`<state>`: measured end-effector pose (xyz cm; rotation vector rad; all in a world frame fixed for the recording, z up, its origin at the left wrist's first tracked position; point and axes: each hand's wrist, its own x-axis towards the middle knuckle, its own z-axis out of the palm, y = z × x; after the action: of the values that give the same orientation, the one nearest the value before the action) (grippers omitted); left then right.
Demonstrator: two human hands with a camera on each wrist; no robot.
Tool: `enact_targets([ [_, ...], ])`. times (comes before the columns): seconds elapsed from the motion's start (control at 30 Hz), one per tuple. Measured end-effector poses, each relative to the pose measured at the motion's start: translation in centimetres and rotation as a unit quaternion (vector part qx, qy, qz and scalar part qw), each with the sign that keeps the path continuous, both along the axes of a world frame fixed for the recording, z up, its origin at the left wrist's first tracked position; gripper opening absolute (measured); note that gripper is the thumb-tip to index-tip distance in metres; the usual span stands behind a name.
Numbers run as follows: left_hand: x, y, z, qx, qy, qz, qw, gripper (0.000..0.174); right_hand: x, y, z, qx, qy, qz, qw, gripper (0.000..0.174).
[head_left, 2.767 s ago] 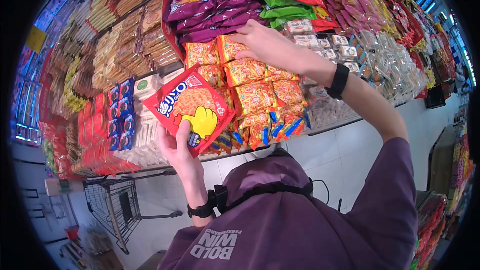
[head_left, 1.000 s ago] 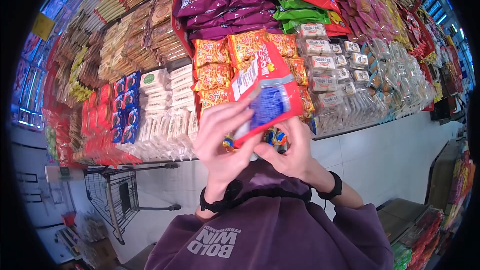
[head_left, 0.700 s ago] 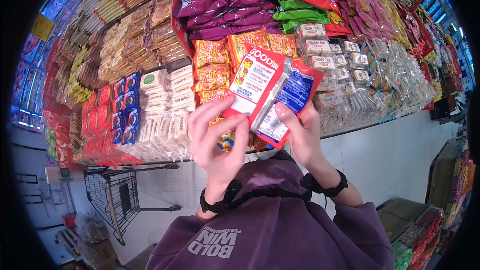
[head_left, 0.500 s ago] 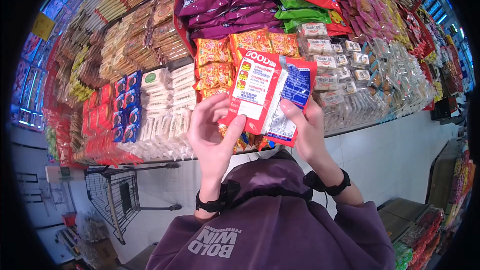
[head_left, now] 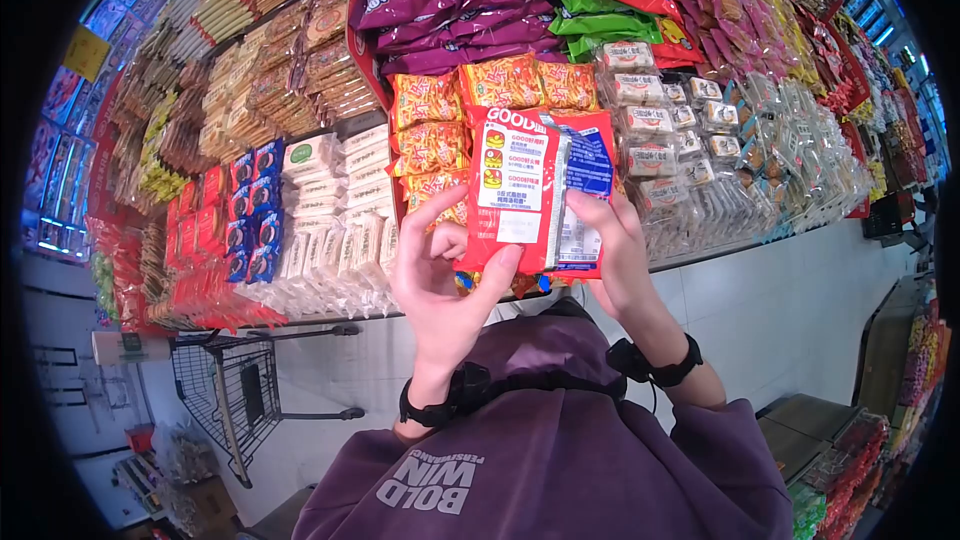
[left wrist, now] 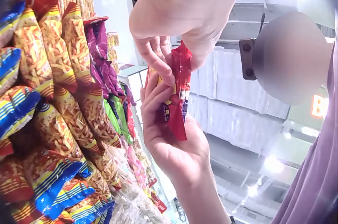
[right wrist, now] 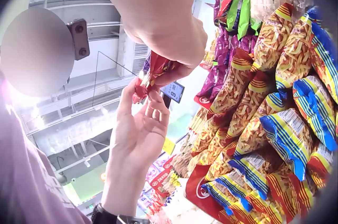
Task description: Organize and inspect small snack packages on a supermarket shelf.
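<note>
A red snack packet [head_left: 520, 190] is held up in front of the chest, its printed back with white and blue panels facing the head view. My left hand [head_left: 445, 285] pinches its lower left edge, thumb on the printed side and fingers behind. The right hand [head_left: 615, 245] grips the right side with the thumb over the blue panel. In the left wrist view the packet [left wrist: 180, 97] is seen edge-on between both hands. Orange snack bags [head_left: 430, 105] lie in stacks just behind it.
Purple bags [head_left: 410, 5] are piled at the back, white packs [head_left: 320, 240] to the left and clear-wrapped packs [head_left: 650, 155] to the right. A shopping cart [head_left: 225, 400] stands at lower left, beyond the display's front edge.
Earlier the left hand held the packet front side up while the right hand touched the orange bags. Both hands now hold it, turned over; lately it has straightened and moved slightly left.
</note>
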<state>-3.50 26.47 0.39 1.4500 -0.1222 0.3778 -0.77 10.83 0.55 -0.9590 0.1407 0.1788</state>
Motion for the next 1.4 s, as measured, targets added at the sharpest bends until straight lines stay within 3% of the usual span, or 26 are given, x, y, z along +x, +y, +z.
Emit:
enact_targets([
  [0.17,-0.2,0.0,0.1,0.011,-0.007,-0.006,1.000,0.059,-0.1,-0.1,-0.1,0.004,0.001,0.001,1.000,0.027],
  [0.47,-0.2,0.0,-0.8,-0.029,0.006,0.003,1.000,0.051,-0.5,-0.8,0.7,-0.183,-0.184,-0.008,0.966,0.020],
  [0.6,-0.2,0.1,-0.9,-0.017,-0.001,0.005,1.000,0.048,-0.6,-0.9,0.9,-0.198,-0.212,-0.010,0.957,0.020],
  [1.0,0.0,-1.1,-0.2,0.002,-0.005,-0.010,1.000,0.048,0.0,-1.6,-0.2,-0.132,-0.139,-0.013,0.981,0.024],
  [1.4,0.8,-3.2,-0.5,0.014,-0.003,0.001,1.000,0.048,1.0,-3.7,-0.8,-0.108,-0.153,-0.006,0.982,0.032],
])
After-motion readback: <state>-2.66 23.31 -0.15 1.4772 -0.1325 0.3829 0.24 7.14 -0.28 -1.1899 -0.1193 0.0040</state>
